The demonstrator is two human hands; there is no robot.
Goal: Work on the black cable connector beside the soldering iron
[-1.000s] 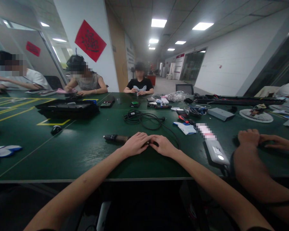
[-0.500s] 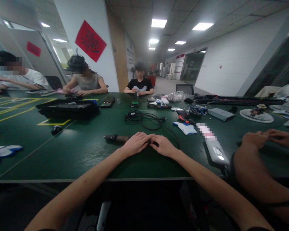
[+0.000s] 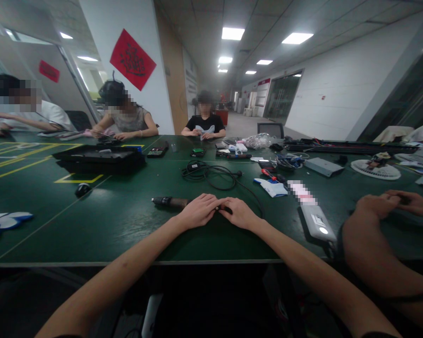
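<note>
My left hand (image 3: 199, 210) is wrapped over the rear end of an electric screwdriver (image 3: 172, 202), a stout brown-grey tool with a black nose that points left. The tool lies low over the green table (image 3: 127, 234). My right hand (image 3: 238, 212) is pinched closed right beside it, fingertips meeting those of the left. Within it shows a small dark piece, apparently the end of the black cord (image 3: 255, 195), which runs behind this hand. The joint between tool and cord is mostly hidden by my fingers.
Beyond my hands lies the coiled cord with its black adapter (image 3: 193, 166). A glove (image 3: 273, 188), a red-handled tool (image 3: 269, 175) and a white device (image 3: 317, 220) are to the right. A black tray (image 3: 98, 159) stands left. A co-worker's hands (image 3: 391, 202) are close on the right.
My right hand's fingers have shifted slightly, so more of the dark piece in it shows. The left hand and the tool stay in place.
</note>
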